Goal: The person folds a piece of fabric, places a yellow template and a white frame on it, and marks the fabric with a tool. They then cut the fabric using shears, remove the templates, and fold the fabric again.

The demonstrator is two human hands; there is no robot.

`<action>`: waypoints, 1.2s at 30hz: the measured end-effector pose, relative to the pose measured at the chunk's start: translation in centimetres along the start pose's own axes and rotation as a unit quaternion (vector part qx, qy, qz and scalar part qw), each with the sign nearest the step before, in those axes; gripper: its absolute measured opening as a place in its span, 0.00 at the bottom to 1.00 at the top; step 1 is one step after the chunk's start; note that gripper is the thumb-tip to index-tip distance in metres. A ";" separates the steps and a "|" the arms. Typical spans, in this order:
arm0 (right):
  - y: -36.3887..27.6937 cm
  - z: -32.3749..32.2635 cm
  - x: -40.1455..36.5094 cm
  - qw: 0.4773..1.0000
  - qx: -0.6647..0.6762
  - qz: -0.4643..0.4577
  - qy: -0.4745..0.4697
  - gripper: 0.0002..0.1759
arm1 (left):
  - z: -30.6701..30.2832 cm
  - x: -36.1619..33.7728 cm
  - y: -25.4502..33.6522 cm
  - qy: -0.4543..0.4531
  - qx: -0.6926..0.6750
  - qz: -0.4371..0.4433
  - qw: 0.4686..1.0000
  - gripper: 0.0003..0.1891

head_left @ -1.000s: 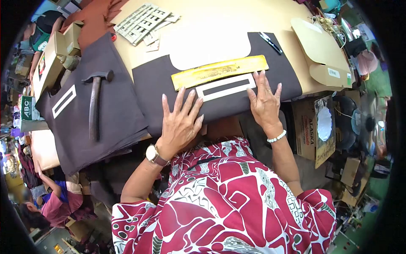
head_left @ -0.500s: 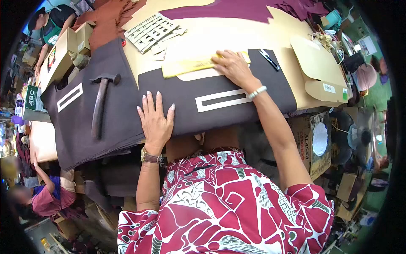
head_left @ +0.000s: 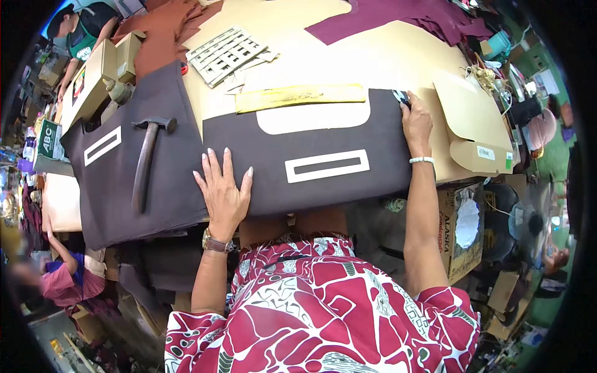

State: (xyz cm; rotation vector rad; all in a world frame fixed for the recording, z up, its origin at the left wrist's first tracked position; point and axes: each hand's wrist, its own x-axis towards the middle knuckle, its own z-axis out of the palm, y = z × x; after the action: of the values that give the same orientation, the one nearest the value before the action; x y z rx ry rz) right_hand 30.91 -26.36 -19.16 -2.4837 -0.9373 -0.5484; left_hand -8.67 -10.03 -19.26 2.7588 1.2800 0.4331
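Observation:
A dark brown fabric panel [head_left: 323, 140] with a scooped neckline lies across the near edge of the tan table [head_left: 373, 56]. A white rectangular frame template [head_left: 327, 166] rests on it. My left hand [head_left: 222, 189] presses flat on the panel's left end, fingers spread. My right hand [head_left: 415, 121] is at the panel's upper right corner, fingers closing around a dark pen [head_left: 402, 97]. A yellow ruler [head_left: 300, 96] lies just beyond the neckline.
A hammer [head_left: 146, 158] rests on a stack of brown panels [head_left: 134, 186] at left, with another white template [head_left: 102, 145]. Cardboard boxes [head_left: 99, 71] stand at far left, a cardboard cutout [head_left: 472, 118] at right, grid templates [head_left: 227, 53] and maroon fabric [head_left: 404, 15] farther back. Other people are at left.
My right hand left the yellow ruler and moved right to the pen at the panel's corner. The ruler now lies beyond the neckline. My left hand stayed pressed on the panel.

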 end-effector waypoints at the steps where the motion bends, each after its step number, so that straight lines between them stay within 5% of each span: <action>1: -0.2 0.1 0.5 1.000 0.023 -0.005 0.007 0.20 | 0.0 0.0 -0.1 -0.003 -0.003 0.001 1.000 0.32; 5: -5.4 0.8 2.0 0.963 0.235 -0.129 -0.014 0.22 | 0.0 -0.1 -0.2 -0.005 -0.010 -0.003 1.000 0.33; 13: -13.6 4.5 1.5 0.881 0.268 -0.380 -0.085 0.12 | 0.0 -0.2 -0.2 0.017 -0.025 -0.013 0.999 0.33; 18: -13.4 4.0 2.4 0.885 0.244 -0.369 -0.142 0.14 | 0.0 0.0 -0.2 0.001 -0.003 -0.012 1.000 0.33; 23: -12.3 2.9 3.3 0.910 0.209 -0.337 -0.117 0.15 | 1.7 -0.3 -1.0 0.092 0.027 -0.068 0.993 0.25; 28: -11.1 2.9 2.7 0.919 0.192 -0.329 -0.100 0.16 | 0.2 0.3 0.3 0.156 -0.189 -0.015 0.969 0.07; 36: -6.6 2.9 4.2 0.953 0.161 -0.235 -0.103 0.19 | -7.1 3.3 -5.7 0.263 -0.247 -0.110 0.926 0.09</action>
State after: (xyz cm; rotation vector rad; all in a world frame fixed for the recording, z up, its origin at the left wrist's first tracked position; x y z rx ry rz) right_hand 29.90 -18.23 -17.80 -2.0497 -1.5832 -0.2480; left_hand -12.87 -4.22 -12.75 2.1128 1.3103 1.3312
